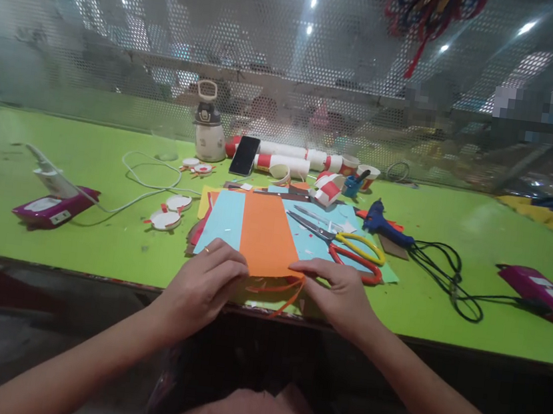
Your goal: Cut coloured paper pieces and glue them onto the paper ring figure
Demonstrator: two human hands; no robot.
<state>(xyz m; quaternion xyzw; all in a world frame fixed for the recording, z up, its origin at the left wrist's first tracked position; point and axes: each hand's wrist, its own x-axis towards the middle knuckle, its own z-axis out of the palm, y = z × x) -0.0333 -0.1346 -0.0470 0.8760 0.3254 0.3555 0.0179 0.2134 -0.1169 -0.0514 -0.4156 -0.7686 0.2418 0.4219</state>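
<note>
An orange sheet of paper (268, 233) lies over light blue sheets (225, 217) near the table's front edge. My left hand (209, 283) pinches its near left corner, with a ring on one finger. At the near right corner, my right hand (339, 295) has thumb and fingers closed on the same sheet. Thin orange strips (288, 297) hang below the sheet beside my right hand. Scissors with yellow and red handles (333, 239) rest on the blue paper to the right, beyond my right hand.
A blue glue gun (385, 226) with a black cable stands right of the papers. Purple power sockets (57, 207) sit at both sides. Behind are a bottle (209, 135), a phone (245, 155), red-and-white paper rolls (282, 164) and cups. White discs (164, 220) lie left.
</note>
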